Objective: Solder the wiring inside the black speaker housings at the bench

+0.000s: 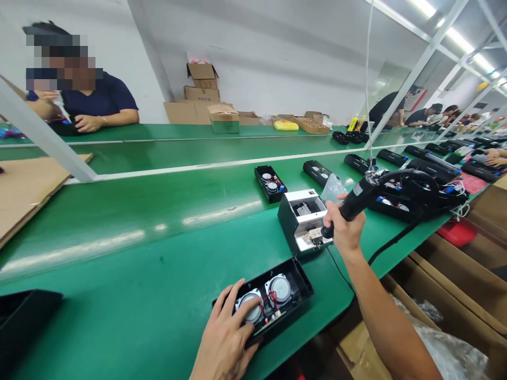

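My left hand (226,332) grips the near left end of a black speaker housing (303,285), its fingers reaching over the rim. Inside that housing sit two round silver speaker drivers (280,289), red wires and a small circuit board along the near side. My right hand (347,228) is wrapped around a black electric screwdriver (361,194) that hangs from a cord. The screwdriver's lower end points down at the front of a black and silver screw feeder (289,224). Whether its tip touches the feeder cannot be made out.
Another open speaker housing (270,183) lies beyond the feeder, with more black housings (412,195) to the right. A dark box (27,322) is at the left edge. A co-worker (99,97) sits across the line. Cardboard boxes (447,285) stand below the table's right edge.
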`<state>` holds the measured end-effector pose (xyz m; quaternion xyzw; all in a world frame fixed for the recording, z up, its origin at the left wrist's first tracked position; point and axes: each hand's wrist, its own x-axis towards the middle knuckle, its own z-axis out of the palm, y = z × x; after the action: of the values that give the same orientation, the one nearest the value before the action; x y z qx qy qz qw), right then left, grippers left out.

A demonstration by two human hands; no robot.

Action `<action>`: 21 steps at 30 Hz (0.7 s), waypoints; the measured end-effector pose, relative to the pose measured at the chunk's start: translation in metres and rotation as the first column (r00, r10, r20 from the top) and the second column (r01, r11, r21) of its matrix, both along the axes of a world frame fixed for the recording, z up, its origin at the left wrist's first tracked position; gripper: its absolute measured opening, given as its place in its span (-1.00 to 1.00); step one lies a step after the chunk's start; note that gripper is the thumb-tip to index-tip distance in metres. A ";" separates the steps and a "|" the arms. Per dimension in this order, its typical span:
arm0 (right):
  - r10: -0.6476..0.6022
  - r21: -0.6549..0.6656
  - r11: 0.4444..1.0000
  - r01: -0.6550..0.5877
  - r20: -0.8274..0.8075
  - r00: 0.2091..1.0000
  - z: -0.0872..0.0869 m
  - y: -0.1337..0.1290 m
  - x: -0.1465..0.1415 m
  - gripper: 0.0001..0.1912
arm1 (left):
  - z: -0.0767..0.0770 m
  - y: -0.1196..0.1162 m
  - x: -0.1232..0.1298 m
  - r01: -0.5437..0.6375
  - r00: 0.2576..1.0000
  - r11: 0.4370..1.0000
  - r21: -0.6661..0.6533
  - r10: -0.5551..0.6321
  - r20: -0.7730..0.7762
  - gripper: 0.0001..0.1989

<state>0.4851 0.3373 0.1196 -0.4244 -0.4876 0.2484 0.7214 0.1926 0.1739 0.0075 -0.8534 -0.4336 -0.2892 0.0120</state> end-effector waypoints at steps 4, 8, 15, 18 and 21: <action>0.012 -0.022 1.000 -0.012 0.009 1.000 -0.002 -0.001 -0.001 -0.65 | 0.000 0.000 0.000 -0.003 1.000 1.000 -0.012 0.004 0.029 -0.55; 0.032 -0.048 0.998 -0.031 0.016 0.999 -0.002 -0.003 -0.003 -0.64 | 0.000 0.000 0.000 -0.008 0.999 1.000 -0.024 0.009 0.040 -0.56; 0.092 -0.110 0.990 -0.087 0.039 0.995 0.000 -0.004 -0.004 -0.63 | -0.002 -0.001 -0.001 -0.012 1.000 1.000 -0.001 0.012 0.006 -0.57; 0.182 -0.220 0.961 -0.166 0.053 0.982 -0.004 -0.007 -0.004 -0.62 | -0.001 0.000 -0.001 -0.008 1.000 1.000 0.005 0.008 -0.005 -0.55; 0.286 -0.347 0.905 -0.247 0.066 0.956 -0.018 -0.017 -0.003 -0.58 | 0.001 0.000 -0.001 -0.007 1.000 1.000 0.008 0.007 -0.007 -0.52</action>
<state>0.4817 0.3201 0.1021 -0.4836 -0.5327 0.3991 0.5684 0.1920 0.1740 0.0083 -0.8528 -0.4352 -0.2879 0.0180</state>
